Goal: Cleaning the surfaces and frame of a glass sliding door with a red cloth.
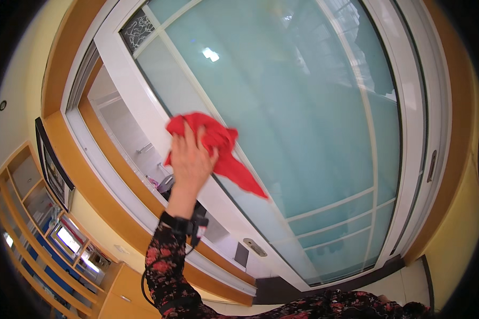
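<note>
My left hand (191, 159) is raised with its back towards me, its fingers spread over a crumpled red cloth (219, 139). The cloth lies under the palm, against the white frame and glass edge of a sliding door (295, 119). One corner of it trails down to the right across the frosted bluish-green glass. Below the hand, a recessed metal handle (255, 247) is set in the door's white stile. A black strap with a small device (187, 225) is around my left wrist. My right hand is out of view.
Left of the door, an opening bordered by a wooden door frame (115, 191) shows a light-walled room with a metal bar (145, 148). A framed picture (55, 167) hangs on the left wall, near wooden shelves (36, 199). Another recessed handle (432, 165) is at the right.
</note>
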`<state>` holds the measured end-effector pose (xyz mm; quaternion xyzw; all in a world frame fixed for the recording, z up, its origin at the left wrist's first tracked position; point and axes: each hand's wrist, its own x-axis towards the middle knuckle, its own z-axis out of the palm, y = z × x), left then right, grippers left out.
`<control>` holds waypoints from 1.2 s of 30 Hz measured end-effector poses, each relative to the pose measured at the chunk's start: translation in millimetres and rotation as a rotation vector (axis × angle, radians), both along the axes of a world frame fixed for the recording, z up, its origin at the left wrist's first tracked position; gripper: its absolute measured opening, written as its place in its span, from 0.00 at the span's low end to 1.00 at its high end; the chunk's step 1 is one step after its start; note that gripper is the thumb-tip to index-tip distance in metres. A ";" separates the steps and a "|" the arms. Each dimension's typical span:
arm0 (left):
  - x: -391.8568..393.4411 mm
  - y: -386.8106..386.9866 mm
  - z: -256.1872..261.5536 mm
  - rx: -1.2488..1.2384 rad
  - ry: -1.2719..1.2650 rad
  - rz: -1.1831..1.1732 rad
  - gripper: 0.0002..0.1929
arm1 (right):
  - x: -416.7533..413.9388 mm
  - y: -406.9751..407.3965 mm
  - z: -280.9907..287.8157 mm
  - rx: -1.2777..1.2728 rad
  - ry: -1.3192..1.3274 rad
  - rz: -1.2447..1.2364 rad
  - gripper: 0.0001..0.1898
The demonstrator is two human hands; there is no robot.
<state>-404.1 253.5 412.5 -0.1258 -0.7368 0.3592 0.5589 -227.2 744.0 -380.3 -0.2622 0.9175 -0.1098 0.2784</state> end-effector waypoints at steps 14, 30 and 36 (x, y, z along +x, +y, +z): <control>-8.8 -6.9 88.0 -0.056 0.131 0.066 0.23 | -32.5 -6.5 4.2 0.166 0.009 0.151 0.13; -35.3 -13.9 164.9 0.239 0.421 -0.153 0.20 | 67.1 -31.1 -47.8 0.253 -0.125 0.111 0.15; -51.3 12.3 163.3 0.286 0.343 -0.085 0.23 | 104.9 18.9 -95.1 0.303 -0.156 0.151 0.11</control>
